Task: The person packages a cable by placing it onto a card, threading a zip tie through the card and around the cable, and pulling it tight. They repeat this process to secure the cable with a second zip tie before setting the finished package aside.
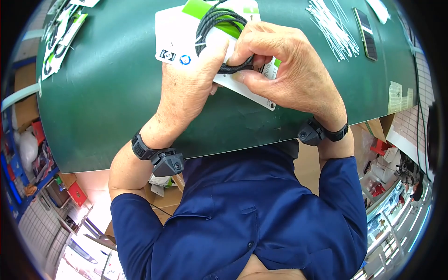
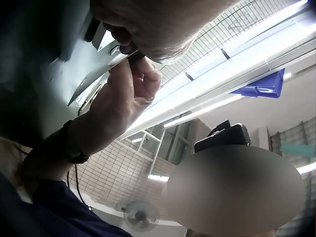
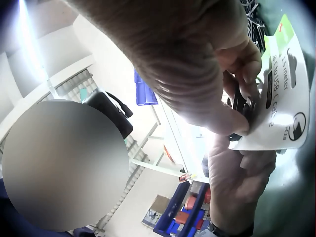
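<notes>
From the head view, a coiled black cable is pressed onto a white backing card that lies on the green counter right under both hands. The left hand is wrapped round the card's edge with the thumb laid over the coil, and the right hand is curled tight, with the lower end of the cable pinched against the card. A pile of white ties and a phone are seen beyond the right hand. In the left wrist view not much is shown: the left hand fills the top, only a sliver of card shows, and the right hand is bunched up just below it. In the right wrist view the cable is seen trapped between the right hand's thumb and fingers, flat on the card, with the left hand underneath. Probably the risk here: if the pinch is relaxed the coil could spring open and slide off, and the card could be creased if it's squeezed too hard.
</notes>
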Motion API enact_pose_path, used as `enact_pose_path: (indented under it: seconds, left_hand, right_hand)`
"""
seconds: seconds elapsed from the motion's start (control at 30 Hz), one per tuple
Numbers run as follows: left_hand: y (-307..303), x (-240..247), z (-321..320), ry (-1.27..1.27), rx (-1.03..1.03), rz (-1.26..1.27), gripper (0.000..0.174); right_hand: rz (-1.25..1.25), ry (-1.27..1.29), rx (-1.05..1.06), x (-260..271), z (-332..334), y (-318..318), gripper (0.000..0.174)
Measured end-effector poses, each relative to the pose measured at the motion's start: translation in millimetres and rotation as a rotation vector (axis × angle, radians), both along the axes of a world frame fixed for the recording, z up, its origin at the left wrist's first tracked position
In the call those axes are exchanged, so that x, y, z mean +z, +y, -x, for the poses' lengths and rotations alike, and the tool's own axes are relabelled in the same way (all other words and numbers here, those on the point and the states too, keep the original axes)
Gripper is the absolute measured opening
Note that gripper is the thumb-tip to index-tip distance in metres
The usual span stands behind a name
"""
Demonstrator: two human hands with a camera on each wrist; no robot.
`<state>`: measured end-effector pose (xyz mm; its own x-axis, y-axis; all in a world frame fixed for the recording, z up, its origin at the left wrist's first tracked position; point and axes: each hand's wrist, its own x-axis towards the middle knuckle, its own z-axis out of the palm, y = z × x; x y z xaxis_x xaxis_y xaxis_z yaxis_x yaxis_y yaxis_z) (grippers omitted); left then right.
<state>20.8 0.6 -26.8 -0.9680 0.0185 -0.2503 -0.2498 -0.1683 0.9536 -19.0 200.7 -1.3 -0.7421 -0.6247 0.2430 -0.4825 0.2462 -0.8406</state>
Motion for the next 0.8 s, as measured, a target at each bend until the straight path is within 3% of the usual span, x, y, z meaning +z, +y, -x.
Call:
enact_pose_path:
  seconds: [0.1,0.13,0.23,0.27,0.33,0.37,0.5,0.63,0.7,0.8]
  left_hand:
    - [2.4,-9.7,-1.3,0.198,0.032,0.31,0.025]
    - [0.5,-12.3,-1.9,0.205,0.033,0.311,0.025]
    - [-10.5,-15.2,-1.4,0.266,-0.104,0.605,0.028]
    - [-9.9,-10.5,-1.1,0.285,-0.106,0.6,0.028]
    - [1.8,-0.4,-0.8,0.211,0.137,0.332,0.029]
    - [3.2,-2.8,1.4,0.252,0.167,0.269,0.029]
    - [-1.3,0.4,8.1,0.302,0.194,0.12,0.029]
    - [-6.0,5.7,13.9,0.197,0.252,0.064,0.024]
    - [-7.6,4.8,14.1,0.203,0.299,0.059,0.022]
    - [-7.7,-0.6,15.6,0.204,0.321,0.043,0.021]
  right_hand:
    - [-0.023,0.007,0.012,-0.9,0.0,0.8,0.023]
    - [-0.034,0.009,0.019,-1.6,0.1,0.9,0.024]
    - [0.03,0.143,-0.024,-7.2,-2.4,-3.4,0.026]
    - [0.057,0.21,-0.049,-8.9,-3.2,-5.1,0.027]
    - [0.062,0.346,-0.1,-10.8,-5.3,-10.7,0.027]
    - [0.069,0.462,-0.135,-8.8,-5.8,-9.9,0.028]
    - [0.0,0.528,-0.176,5.7,-7.9,7.8,0.03]
    - [-0.025,0.596,-0.321,6.2,8.6,39.8,0.024]
    - [-0.377,0.434,-0.527,-1.3,19.3,76.3,0.015]
    - [-0.571,0.417,-0.668,-17.2,31.7,116.0,0.019]
